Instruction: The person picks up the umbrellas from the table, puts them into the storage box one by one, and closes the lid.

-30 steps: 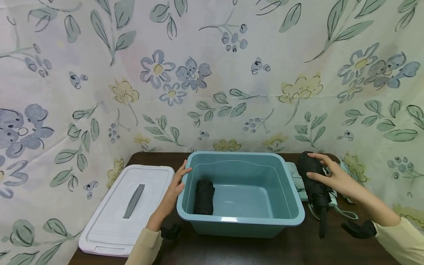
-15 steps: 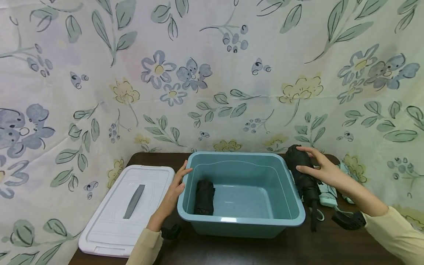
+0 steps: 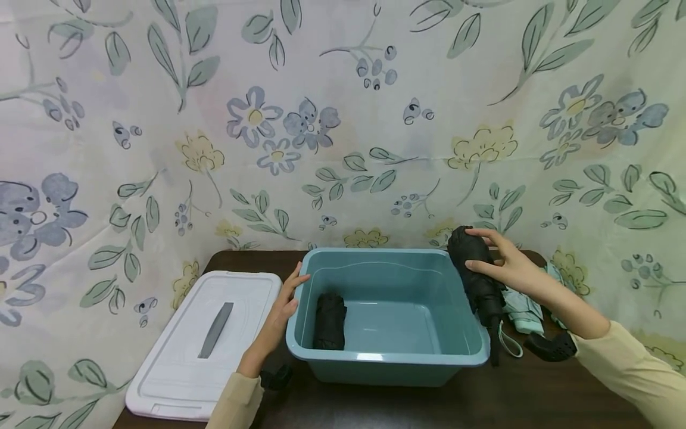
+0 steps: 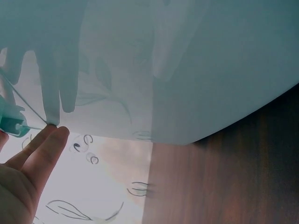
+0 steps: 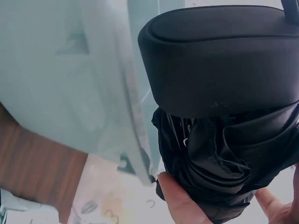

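My right hand (image 3: 506, 265) grips a folded black umbrella (image 3: 476, 280) by its cloth, with fingers and thumb on either side. The umbrella hangs over the right rim of a blue-green plastic bin (image 3: 386, 372), its wrist strap dangling. Its black handle (image 5: 219, 65) fills much of the right wrist view, beside the bin wall. Against the bin's left side rests my left hand (image 3: 280, 310), and its fairly straight fingertips touch the rim. A black rolled bundle (image 3: 329, 322), whose kind I cannot tell, lies inside the bin at the left.
A white lid (image 3: 177, 357) with a grey handle lies on the dark wooden table (image 3: 536, 393), left of the bin. Right of the bin, partly behind my right arm, lies a mint-green folded item (image 3: 525, 313) with a strap. Floral cloth (image 3: 343, 119) hangs behind.
My right hand has lifted the black umbrella off the mint-green things and carried it left, to above the bin's right rim. My left hand stays on the rim.
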{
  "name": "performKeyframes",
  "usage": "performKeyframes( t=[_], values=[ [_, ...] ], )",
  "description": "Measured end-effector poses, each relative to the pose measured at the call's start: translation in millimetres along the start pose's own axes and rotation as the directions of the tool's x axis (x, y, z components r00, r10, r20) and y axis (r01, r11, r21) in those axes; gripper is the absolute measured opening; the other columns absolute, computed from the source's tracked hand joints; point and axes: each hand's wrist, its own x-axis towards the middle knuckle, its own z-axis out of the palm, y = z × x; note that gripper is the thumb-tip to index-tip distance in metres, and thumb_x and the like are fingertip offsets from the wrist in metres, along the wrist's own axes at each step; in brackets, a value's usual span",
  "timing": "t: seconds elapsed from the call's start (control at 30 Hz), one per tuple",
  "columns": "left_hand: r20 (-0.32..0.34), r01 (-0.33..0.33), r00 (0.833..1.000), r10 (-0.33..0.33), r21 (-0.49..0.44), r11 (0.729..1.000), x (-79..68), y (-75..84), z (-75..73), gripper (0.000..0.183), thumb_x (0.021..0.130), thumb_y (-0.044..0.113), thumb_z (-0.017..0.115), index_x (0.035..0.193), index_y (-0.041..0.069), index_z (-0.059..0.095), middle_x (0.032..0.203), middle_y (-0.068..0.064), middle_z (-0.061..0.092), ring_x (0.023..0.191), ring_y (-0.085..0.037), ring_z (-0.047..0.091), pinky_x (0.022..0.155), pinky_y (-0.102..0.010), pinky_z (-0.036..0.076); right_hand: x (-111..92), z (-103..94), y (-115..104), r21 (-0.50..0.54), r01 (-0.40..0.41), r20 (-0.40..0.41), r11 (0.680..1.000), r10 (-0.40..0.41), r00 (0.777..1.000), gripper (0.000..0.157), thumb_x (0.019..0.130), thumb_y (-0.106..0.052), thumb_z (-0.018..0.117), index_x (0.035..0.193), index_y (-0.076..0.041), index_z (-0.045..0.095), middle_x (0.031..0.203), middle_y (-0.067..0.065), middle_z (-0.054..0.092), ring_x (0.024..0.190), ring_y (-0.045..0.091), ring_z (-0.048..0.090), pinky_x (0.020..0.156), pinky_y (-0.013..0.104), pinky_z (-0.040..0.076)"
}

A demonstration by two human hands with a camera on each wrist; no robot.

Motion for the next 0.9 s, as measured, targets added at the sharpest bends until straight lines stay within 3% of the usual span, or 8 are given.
performKeyframes(
  t=[0.2, 0.37, 0.6, 0.9],
  values=[
    [0.000, 0.009, 1.000, -0.009, -0.014, 1.000, -2.1, 2.1, 1.7, 0.047, 0.098, 0.017, 0.028, 0.144, 0.008, 0.029, 0.157, -0.001, 0.003, 0.143, -0.030, 0.002, 0.098, -0.071, 0.015, 7, 11.3, -12, 0.039, 0.025, 0.026, 0.999, -0.026, 0.999, 0.064, 0.091, -0.024, 0.059, 0.144, -0.013, 0.025, 0.147, 0.026, 0.016, 0.129, 0.049, 0.022, 0.089, 0.065, 0.033],
    [-0.005, 0.000, 1.000, 0.000, 0.000, 1.000, -2.2, 1.5, 1.7, 0.047, 0.098, 0.017, 0.028, 0.144, 0.009, 0.029, 0.157, -0.006, 0.003, 0.142, -0.033, 0.004, 0.098, -0.071, 0.015, 17, 20.6, -20, 0.047, 0.054, 0.043, 0.997, -0.056, 0.998, 0.061, 0.090, -0.024, 0.060, 0.142, -0.014, 0.030, 0.146, 0.022, 0.021, 0.130, 0.045, 0.022, 0.089, 0.063, 0.035],
    [-0.005, 0.003, 1.000, -0.003, 0.008, 1.000, -1.6, 1.8, 2.2, 0.047, 0.097, 0.015, 0.028, 0.144, 0.009, 0.029, 0.157, -0.003, 0.003, 0.142, -0.031, 0.004, 0.098, -0.070, 0.016, 27, 29.0, -24, 0.034, 0.100, 0.047, 0.994, -0.102, 0.994, 0.059, 0.089, -0.020, 0.061, 0.140, -0.010, 0.033, 0.142, 0.025, 0.027, 0.126, 0.045, 0.028, 0.089, 0.064, 0.037],
    [0.002, 0.020, 1.000, -0.020, -0.008, 1.000, 3.3, 33.2, 2.3, 0.047, 0.095, 0.009, 0.028, 0.139, -0.006, 0.028, 0.155, -0.017, 0.002, 0.140, -0.043, 0.004, 0.096, -0.072, 0.016, 37, 36.2, -24, 0.009, 0.102, 0.062, 0.995, -0.103, 0.993, 0.060, 0.088, -0.023, 0.062, 0.140, -0.012, 0.033, 0.140, 0.022, 0.034, 0.123, 0.042, 0.036, 0.090, 0.062, 0.037]
  ],
)
